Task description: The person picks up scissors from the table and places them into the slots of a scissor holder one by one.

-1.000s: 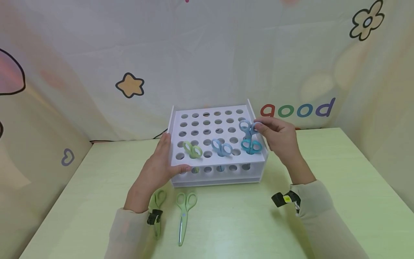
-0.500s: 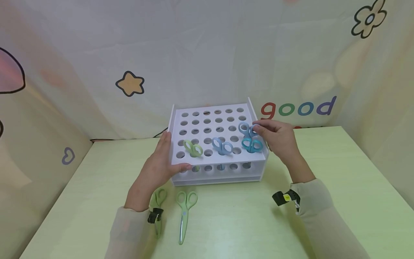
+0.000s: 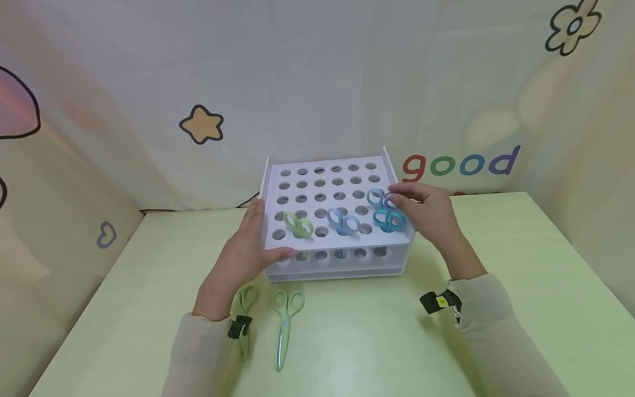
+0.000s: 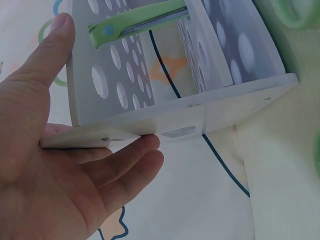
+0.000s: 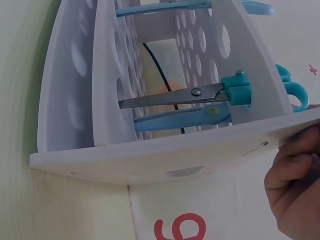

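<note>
My left hand [image 3: 243, 248] holds the left side of a white rack with rows of round holes [image 3: 327, 272], thumb on its front edge. In the left wrist view the fingers lie against the side panel. At the rack's right side my right hand [image 3: 429, 212] pinches a handle loop of blue scissors [image 3: 384, 203]. Their blue blade [image 5: 182, 117] hangs inside the rack, beside the steel blade of teal scissors [image 5: 237, 90] in the front row. Light blue scissors [image 3: 342, 223] and green scissors [image 3: 298, 225] also stand in front-row holes, handles up.
Green scissors [image 3: 282, 339] lie on the table [image 3: 367, 342] before the rack. A second green pair [image 3: 243, 353] lies left of them, partly hidden by the left wrist's black camera. A printed curtain [image 3: 317, 77] hangs behind the rack.
The blue scissors in my right hand have sunk lower into their hole, the handle now closer to the teal one. The left hand stays on the rack.
</note>
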`<state>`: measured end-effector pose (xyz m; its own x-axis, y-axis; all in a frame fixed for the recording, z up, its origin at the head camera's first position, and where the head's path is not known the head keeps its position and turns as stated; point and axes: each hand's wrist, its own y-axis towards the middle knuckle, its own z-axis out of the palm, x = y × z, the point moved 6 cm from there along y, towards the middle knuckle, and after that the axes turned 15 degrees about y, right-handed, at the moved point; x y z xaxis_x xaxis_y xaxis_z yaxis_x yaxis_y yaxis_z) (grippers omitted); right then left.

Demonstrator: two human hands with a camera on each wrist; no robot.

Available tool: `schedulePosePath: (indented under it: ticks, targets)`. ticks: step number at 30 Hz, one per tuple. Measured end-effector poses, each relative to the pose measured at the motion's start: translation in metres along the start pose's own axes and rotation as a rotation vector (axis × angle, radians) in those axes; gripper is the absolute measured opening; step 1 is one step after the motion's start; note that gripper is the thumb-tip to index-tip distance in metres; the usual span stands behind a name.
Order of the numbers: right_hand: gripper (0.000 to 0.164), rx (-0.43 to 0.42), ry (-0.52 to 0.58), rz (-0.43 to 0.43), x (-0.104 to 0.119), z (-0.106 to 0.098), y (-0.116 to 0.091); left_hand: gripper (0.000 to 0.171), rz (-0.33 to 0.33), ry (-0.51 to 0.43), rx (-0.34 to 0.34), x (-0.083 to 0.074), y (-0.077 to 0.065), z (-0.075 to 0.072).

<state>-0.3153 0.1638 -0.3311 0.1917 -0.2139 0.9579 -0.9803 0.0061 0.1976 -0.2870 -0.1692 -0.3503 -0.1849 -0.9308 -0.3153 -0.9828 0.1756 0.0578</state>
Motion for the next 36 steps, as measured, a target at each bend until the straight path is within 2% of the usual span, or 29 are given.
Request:
schedulePosePath:
  ticks: [15,20,27,36]
  targets:
    - [0.037,0.036,0.008,0.031,0.0,-0.006,-0.001,0.126,-0.001,0.004,-0.007,0.001,-0.001,-0.001]
    - [0.033,0.005,-0.004,-0.026,0.01,-0.012,-0.004,0.125,-0.001,0.0,-0.005,0.001,0.001,-0.002]
    - [0.031,-0.027,0.117,-0.151,0.028,-0.018,-0.012,0.124,0.001,-0.003,0.006,0.0,0.001,-0.002]
    - [0.034,-0.031,0.1,-0.155,0.031,-0.02,-0.017,0.125,0.0,-0.003,0.009,0.0,0.001,-0.002]
